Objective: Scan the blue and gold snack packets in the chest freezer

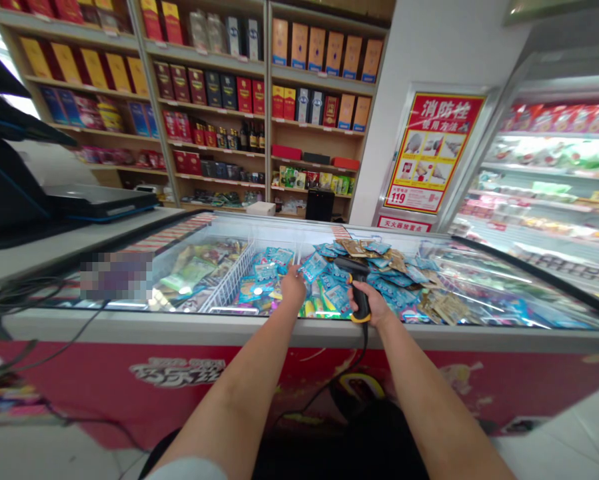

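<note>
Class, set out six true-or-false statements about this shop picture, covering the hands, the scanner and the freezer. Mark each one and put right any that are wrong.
1. The right hand is gripping a handheld scanner. True.
2. The handheld scanner has no cable. False: a cable runs down from its handle.
3. The left hand is at a blue packet. True.
4. Shelves of goods stand beyond the freezer. True.
5. The freezer has a mainly blue front. False: its front is mainly red.
6. Every packet about the hands is blue. False: brown packets lie there too.
</note>
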The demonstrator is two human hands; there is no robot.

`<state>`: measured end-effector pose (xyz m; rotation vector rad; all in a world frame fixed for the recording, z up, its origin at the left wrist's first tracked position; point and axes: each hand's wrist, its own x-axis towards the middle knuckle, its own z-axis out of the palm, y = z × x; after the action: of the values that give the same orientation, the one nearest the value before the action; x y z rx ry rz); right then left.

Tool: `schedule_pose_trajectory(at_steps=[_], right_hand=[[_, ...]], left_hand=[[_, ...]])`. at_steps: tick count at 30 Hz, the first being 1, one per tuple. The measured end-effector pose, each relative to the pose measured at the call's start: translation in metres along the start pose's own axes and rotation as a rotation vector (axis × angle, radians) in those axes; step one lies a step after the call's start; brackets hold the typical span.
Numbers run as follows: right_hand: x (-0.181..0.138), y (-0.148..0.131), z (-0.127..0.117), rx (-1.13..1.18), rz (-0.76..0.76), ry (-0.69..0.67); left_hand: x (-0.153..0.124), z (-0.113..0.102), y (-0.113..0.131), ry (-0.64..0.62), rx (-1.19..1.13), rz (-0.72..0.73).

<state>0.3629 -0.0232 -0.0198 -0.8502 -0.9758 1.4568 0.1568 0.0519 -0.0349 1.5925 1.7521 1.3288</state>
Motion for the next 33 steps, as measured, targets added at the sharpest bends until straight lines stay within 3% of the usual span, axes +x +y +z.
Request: schedule_pose_trajectory(at_steps=[24, 33], right_hand=[[0.0014, 0.0013, -0.0017, -0.007, 0.009, 0.002], [0.0013, -0.0005, -0.0007, -0.001, 0.026, 0.014]], left_hand=[[-0.0014, -0.0012, 0.0014, -0.005, 0.021, -0.013], [0.0019, -0.0013, -0.0002, 0.148, -0.036, -0.097]])
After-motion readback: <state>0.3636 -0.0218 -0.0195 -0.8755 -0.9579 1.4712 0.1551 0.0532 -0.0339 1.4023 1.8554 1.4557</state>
